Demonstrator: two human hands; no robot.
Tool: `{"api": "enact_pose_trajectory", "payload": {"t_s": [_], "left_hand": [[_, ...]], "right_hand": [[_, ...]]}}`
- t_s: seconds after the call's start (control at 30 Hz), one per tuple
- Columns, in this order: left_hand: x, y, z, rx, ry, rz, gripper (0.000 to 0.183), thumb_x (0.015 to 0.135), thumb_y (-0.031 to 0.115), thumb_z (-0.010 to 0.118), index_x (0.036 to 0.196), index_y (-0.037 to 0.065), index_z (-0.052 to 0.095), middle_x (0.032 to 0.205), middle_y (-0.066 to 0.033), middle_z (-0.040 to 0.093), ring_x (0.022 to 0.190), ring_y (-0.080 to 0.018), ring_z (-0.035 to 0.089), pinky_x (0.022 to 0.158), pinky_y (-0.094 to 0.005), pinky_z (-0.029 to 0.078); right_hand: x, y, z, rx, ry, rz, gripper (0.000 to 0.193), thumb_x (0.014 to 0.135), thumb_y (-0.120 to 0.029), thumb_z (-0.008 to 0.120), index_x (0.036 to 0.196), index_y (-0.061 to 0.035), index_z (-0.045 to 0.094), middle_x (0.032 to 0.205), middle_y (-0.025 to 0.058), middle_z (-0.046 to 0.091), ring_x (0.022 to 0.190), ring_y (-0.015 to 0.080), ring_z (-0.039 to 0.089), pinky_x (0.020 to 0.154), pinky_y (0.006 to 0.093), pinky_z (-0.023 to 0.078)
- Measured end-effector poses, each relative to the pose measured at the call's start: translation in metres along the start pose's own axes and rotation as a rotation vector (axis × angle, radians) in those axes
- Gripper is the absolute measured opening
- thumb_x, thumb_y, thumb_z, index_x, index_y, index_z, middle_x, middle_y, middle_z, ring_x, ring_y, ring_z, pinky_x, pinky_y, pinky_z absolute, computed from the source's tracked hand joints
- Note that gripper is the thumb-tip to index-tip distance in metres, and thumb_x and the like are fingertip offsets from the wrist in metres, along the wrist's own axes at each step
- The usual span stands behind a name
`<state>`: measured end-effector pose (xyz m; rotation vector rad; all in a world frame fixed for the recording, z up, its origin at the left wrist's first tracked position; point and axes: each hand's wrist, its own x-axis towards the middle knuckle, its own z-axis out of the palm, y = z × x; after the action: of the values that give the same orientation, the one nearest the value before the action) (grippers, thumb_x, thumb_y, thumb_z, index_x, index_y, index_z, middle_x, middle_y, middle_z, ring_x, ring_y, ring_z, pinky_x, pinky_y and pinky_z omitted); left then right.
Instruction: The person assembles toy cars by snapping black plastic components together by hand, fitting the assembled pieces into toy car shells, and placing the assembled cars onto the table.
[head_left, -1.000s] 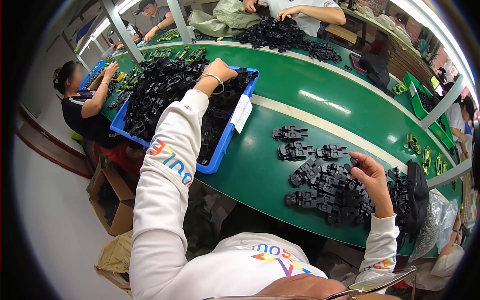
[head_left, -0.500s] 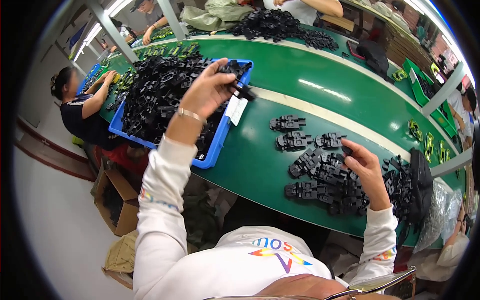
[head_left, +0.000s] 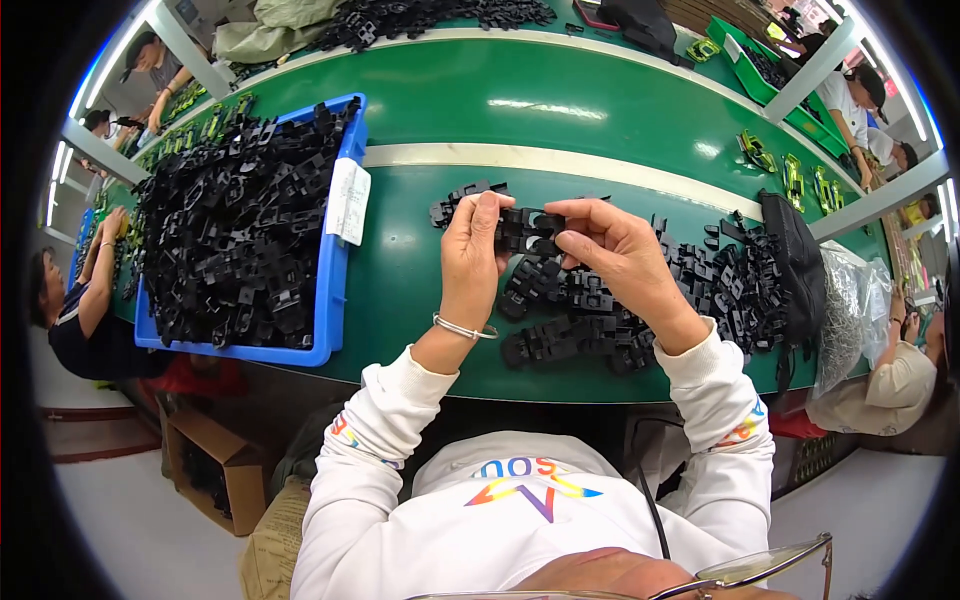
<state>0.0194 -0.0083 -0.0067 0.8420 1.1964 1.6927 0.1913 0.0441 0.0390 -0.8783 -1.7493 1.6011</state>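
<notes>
Between my two hands, above the green bench, is a black plastic toy-car chassis. My left hand is closed on its left end, with the thumb on top. Thumb and fingers of my right hand pinch at its right end; any small piece under the fingertips is hidden. Behind and below the hands lie several similar black chassis, partly covered by my right hand. A heap of smaller black parts spreads to the right of them.
A blue crate heaped with black parts stands at the left, a white label on its side. A black bag and clear plastic bags lie at the right. Yellow-green car bodies line the far belt. Co-workers sit left and right.
My left hand has come from over the blue crate with a black chassis to the middle. My right hand has moved left from the parts to meet it. The view has turned right.
</notes>
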Motion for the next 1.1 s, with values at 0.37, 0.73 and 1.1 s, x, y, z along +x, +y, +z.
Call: {"api": "enact_pose_trajectory", "payload": {"t_s": [0.37,0.73,1.1], "left_hand": [[-0.002,0.002,-0.002,0.076,0.01,0.11,0.029,0.104,0.034,0.047,0.099,0.008,0.058,0.072,0.0071,0.047,0.055,0.0,0.036,0.046,-0.0182,0.029],[-0.002,0.007,-0.007,0.045,-0.006,-0.003,0.033,0.103,0.04,0.047,0.1,0.009,0.058,0.073,0.0062,0.05,0.056,0.0009,0.038,0.045,-0.017,0.031],[0.002,0.014,-0.012,0.297,-0.282,0.028,0.048,0.076,0.01,0.081,0.112,0.005,0.049,0.095,-0.0038,0.062,0.084,-0.0073,0.061,0.072,-0.0205,0.051]], "right_hand": [[0.02,-0.01,0.009,0.073,0.017,0.138,0.02,0.088,-0.006,0.07,0.106,0.0014,0.064,0.09,0.0032,0.064,0.078,0.0073,0.063,0.068,0.0204,0.054],[0.029,0.003,0.008,-0.16,0.01,-0.034,0.021,0.084,-0.011,0.074,0.101,-0.0028,0.065,0.097,-0.0019,0.063,0.089,0.0062,0.057,0.081,0.0226,0.046],[0.022,-0.006,-0.002,-0.081,0.0,0.246,0.025,0.088,-0.008,0.07,0.11,0.0002,0.061,0.1,0.002,0.063,0.089,0.0068,0.059,0.081,0.0213,0.049]]}}
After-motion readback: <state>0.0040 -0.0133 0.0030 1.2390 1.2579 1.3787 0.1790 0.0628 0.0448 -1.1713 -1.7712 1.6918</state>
